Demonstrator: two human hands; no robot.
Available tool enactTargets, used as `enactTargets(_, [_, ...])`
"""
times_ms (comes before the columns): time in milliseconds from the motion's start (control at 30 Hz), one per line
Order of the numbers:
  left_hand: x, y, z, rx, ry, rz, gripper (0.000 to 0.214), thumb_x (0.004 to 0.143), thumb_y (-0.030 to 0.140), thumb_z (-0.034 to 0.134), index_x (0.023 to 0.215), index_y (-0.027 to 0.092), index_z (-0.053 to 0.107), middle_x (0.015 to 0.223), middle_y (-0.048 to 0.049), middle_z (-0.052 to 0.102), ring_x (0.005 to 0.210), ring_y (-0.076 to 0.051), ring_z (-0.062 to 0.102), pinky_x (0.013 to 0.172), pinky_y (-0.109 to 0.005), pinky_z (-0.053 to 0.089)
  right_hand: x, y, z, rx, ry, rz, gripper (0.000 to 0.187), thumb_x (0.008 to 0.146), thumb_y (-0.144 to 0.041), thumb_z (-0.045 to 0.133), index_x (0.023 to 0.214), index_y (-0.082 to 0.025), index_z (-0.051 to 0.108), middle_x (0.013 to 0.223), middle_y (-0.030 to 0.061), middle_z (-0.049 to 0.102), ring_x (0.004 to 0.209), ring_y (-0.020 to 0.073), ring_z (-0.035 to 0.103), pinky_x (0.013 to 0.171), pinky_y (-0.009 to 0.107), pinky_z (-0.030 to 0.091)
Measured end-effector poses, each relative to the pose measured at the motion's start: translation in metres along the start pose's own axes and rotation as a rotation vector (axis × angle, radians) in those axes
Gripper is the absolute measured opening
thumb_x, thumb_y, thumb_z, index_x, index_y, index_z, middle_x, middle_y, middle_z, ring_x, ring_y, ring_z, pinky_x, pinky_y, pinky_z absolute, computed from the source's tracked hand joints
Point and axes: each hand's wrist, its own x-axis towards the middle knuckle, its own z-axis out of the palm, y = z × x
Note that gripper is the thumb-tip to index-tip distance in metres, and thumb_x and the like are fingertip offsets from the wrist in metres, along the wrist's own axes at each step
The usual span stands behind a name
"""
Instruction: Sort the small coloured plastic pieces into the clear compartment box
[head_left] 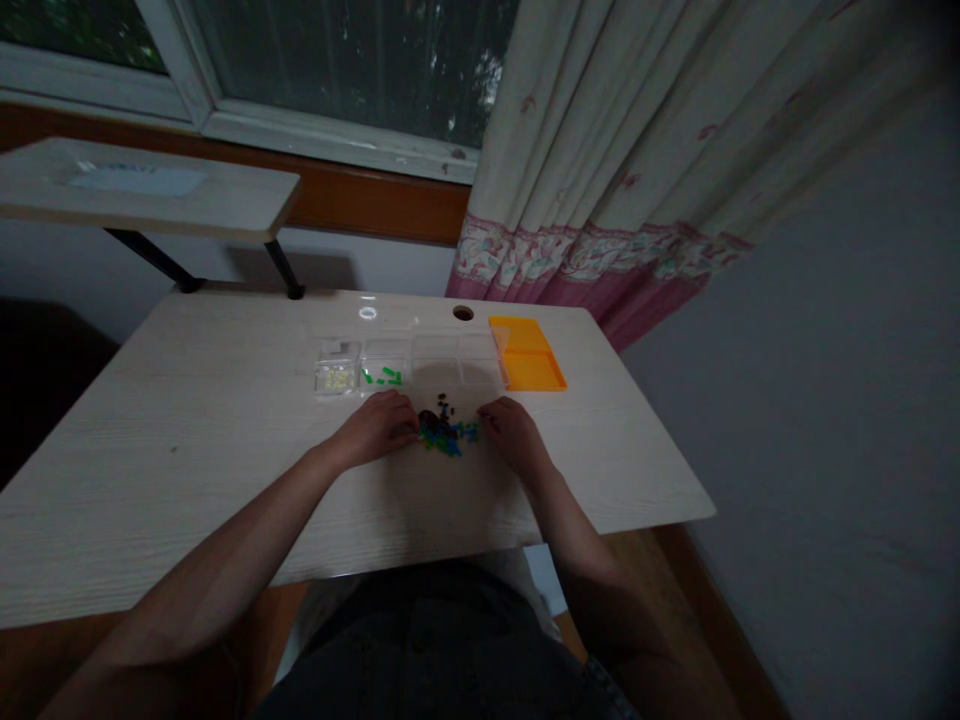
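Observation:
A small pile of blue, green and dark little pieces (445,430) lies on the pale wooden table (187,440). My left hand (379,425) rests at the pile's left edge with its fingers curled down onto the table. At the pile's right edge sits my right hand (510,430), fingers bent and touching the pieces. Behind the pile stands a clear compartment box (409,362); one cell holds pale yellow pieces (337,380), the one beside it green pieces (384,377). What either hand pinches is too small to see.
An orange lid or tray (526,367) lies at the box's right end. A round cable hole (463,313) sits near the table's far edge. A second small table (142,190) stands at the back left under the window. A curtain (622,170) hangs at the right.

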Motion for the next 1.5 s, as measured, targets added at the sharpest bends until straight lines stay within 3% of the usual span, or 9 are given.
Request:
enactTargets(200, [0.000,-0.005,0.002,-0.012,0.051,-0.013,0.018,0.089,0.036,0.061,0.089,0.020,0.066,0.090,-0.0052,0.062,0.091,-0.020,0.056,0.084,-0.034,0.043,-0.003,0.000,-0.005,-0.129,0.002,-0.108,0.023,0.086,-0.012,0.057,0.102,-0.018,0.072,0.101,0.0093,0.066,0.097,0.0202,0.057,0.090,0.032,0.045])
enactTargets(500, [-0.001,-0.011,0.005,0.007,0.137,-0.086,0.017,0.088,0.038,0.062,0.089,0.021,0.065,0.091,-0.0044,0.064,0.094,-0.021,0.057,0.088,-0.037,0.044,-0.002,-0.007,-0.012,-0.272,-0.133,-0.172,0.015,0.089,-0.020,0.060,0.093,-0.021,0.075,0.094,0.0082,0.067,0.092,0.0196,0.057,0.084,0.030,0.043])
enactTargets(900, [-0.007,-0.022,-0.021,0.215,0.483,-0.316,0.019,0.088,0.035,0.059,0.088,0.020,0.069,0.090,-0.0067,0.066,0.091,-0.023,0.055,0.087,-0.040,0.043,0.000,-0.003,-0.008,-0.209,-0.035,-0.162,0.018,0.090,-0.024,0.059,0.087,-0.020,0.076,0.089,0.0076,0.068,0.088,0.0192,0.059,0.082,0.030,0.044])
enactTargets(1133, [-0.009,-0.032,-0.022,0.263,0.523,-0.397,0.016,0.087,0.034,0.061,0.087,0.021,0.069,0.089,-0.0061,0.065,0.092,-0.024,0.054,0.087,-0.040,0.044,0.002,-0.006,-0.009,-0.209,-0.070,-0.160,0.019,0.091,-0.025,0.059,0.099,-0.022,0.075,0.095,0.0076,0.067,0.091,0.0192,0.058,0.083,0.030,0.044])
enactTargets(1367, [-0.011,-0.040,-0.021,0.276,0.541,-0.438,0.021,0.088,0.035,0.058,0.092,0.018,0.071,0.089,-0.0079,0.064,0.093,-0.025,0.053,0.090,-0.042,0.041,0.007,-0.010,-0.005,-0.235,-0.067,-0.155,0.014,0.088,-0.024,0.063,0.091,-0.022,0.076,0.093,0.0066,0.067,0.091,0.0201,0.058,0.082,0.031,0.042])
enactTargets(1500, [-0.012,-0.039,-0.022,0.292,0.540,-0.426,0.025,0.089,0.031,0.056,0.105,0.020,0.071,0.090,-0.0080,0.063,0.092,-0.025,0.052,0.088,-0.041,0.042,0.008,-0.007,-0.005,-0.190,-0.027,-0.140,0.013,0.086,-0.022,0.064,0.090,-0.022,0.076,0.091,0.0066,0.067,0.087,0.0194,0.058,0.082,0.031,0.043])
